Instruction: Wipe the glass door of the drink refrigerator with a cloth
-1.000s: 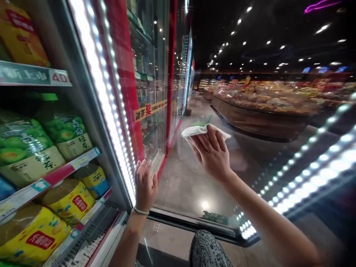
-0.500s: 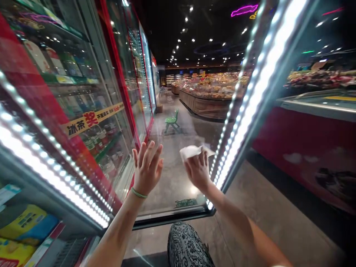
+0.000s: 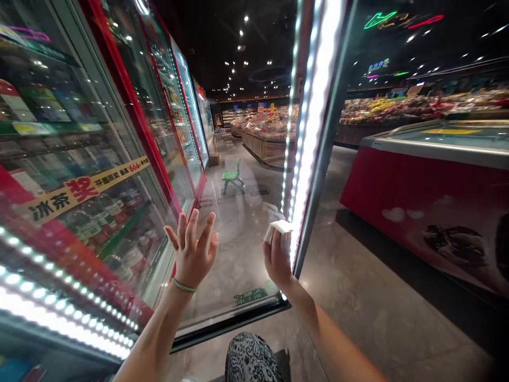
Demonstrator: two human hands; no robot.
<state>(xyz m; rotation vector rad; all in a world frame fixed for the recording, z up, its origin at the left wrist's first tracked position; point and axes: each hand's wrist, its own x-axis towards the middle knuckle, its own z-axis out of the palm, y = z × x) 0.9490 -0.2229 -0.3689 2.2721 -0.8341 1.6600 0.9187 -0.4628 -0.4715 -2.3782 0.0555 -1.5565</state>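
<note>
Before me stands an opened glass cooler door (image 3: pixel 246 254), edged with a bright LED strip (image 3: pixel 312 122) on its right side. My left hand (image 3: pixel 194 246) has its fingers spread against or just short of the pane; whether it touches cannot be told. A green band circles that wrist. At the pane's lower right, close beside the LED strip, my right hand (image 3: pixel 279 260) is closed on a folded white cloth (image 3: pixel 281 227). Faint smears show on the glass above the cloth. Green lettering (image 3: pixel 250 296) marks the bottom of the pane.
Left of the door are cooler shelves with bottles (image 3: pixel 95 225) and a yellow label strip (image 3: pixel 85 188). Through the pane I see a small green chair (image 3: pixel 233 176) and a wooden display stand (image 3: pixel 264 146). A red chest freezer (image 3: pixel 421 196) stands to the right.
The view has turned right, so the door appears further left. My right hand has moved closer to the LED edge with the cloth, which looks more bunched. My left hand stays spread.
</note>
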